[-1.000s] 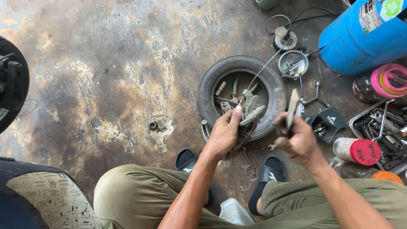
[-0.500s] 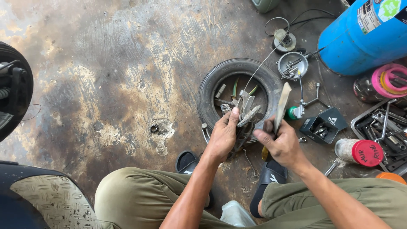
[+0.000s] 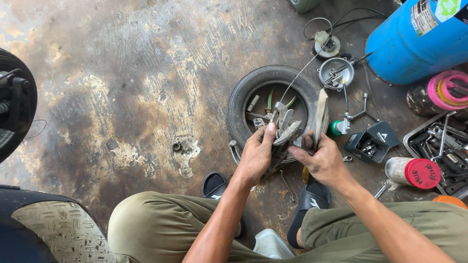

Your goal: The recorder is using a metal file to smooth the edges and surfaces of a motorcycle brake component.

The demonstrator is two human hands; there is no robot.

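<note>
We see the left hand (image 3: 257, 155) closed around a grey metal part (image 3: 283, 127), fingers wrapped low on it, the part sticking up above the thumb. Right hand (image 3: 322, 161) is closed on a flat file (image 3: 320, 117), held near upright, blade pointing up just beside the part; we can't tell if the two touch. Both hands sit over the near rim of a small tyre (image 3: 243, 97) lying flat on the floor (image 3: 146, 73). Inside the tyre we see loose metal bits and a green strip, too small to tell apart. A thin cable (image 3: 304, 70) runs from the part up toward a round metal dish (image 3: 335, 73) holding small pieces. Past that lies a blue cylinder (image 3: 414, 44) on its side. To the right we note a green-capped bottle (image 3: 338, 127), a black box (image 3: 371, 141) lying open, a jar with a red lid (image 3: 412, 172), a pink-lidded jar (image 3: 438, 95) and a tool tray (image 3: 438, 141). Nearer us: olive trousers (image 3: 161, 229) and black sandals (image 3: 312, 197) on the floor. At far left, a dark wheel (image 3: 17, 107) cut by the frame edge. A small nut (image 3: 177, 145) lies on a stained patch of floor, well apart from the hands.
</note>
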